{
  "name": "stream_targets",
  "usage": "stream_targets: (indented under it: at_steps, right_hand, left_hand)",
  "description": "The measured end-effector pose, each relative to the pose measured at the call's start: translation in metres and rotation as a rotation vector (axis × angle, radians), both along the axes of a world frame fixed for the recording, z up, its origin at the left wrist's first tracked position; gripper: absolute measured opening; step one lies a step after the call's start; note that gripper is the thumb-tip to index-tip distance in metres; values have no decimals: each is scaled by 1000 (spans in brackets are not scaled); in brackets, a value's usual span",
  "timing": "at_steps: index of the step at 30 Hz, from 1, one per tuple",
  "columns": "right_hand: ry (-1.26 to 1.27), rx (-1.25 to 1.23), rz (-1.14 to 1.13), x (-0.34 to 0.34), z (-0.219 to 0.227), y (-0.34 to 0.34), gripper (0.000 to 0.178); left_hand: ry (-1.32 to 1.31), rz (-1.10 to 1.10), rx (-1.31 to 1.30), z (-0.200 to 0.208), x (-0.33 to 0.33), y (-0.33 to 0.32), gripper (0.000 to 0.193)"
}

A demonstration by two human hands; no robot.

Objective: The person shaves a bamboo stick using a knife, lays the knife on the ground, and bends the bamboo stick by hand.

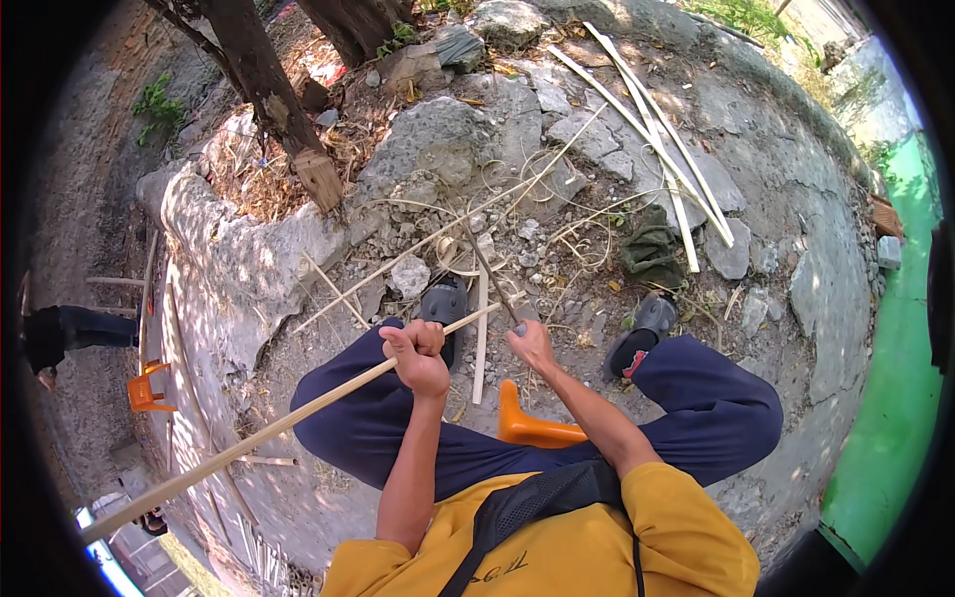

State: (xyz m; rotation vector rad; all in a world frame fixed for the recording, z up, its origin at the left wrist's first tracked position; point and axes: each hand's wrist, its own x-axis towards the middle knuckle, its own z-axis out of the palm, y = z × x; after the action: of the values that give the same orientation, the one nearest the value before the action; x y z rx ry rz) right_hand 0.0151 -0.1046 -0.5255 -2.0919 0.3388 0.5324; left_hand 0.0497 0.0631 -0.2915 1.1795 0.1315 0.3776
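Note:
My left hand [418, 360] is closed around a long pale bamboo strip [298, 416], its thumb raised along the top. The strip runs from the lower left up to a tip between my knees. My right hand [530, 345] grips the handle of a long, dark-bladed knife [484, 261]. The blade points up and to the left, away from me, close to the strip's tip; whether the two touch I cannot tell. Just beyond, thin curled shavings [460, 257] and a flat bamboo slat [481, 333] lie on the ground.
Several pale split bamboo strips [662, 149] lie at the far right. A dark green cloth [652, 249] rests by my right shoe [645, 333]. An orange plastic seat [537, 430] shows between my legs. Tree trunks [259, 90] stand far left; another person [80, 328] is at the left edge.

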Motion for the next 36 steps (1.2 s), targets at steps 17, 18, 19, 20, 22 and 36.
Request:
stream_targets:
  at_steps: [17,18,19,20,22,36]
  right_hand:
    - [-18,56,-75,-1,1,3,43]
    - [32,20,-83,0,1,2,44]
    - [67,40,-77,-1,0,3,43]
    - [65,39,-76,-2,5,6,43]
    - [7,90,-183,-3,14,18,36]
    - [35,29,-120,0,-2,2,35]
  left_hand:
    - [36,44,-18,2,6,0,67]
    - [45,62,-38,1,5,2,67]
    - [41,60,-37,1,4,4,67]
    - [40,60,-29,-1,3,5,67]
    - [36,51,-24,-1,7,1,67]
    - [51,13,-14,1,12,-4,67]
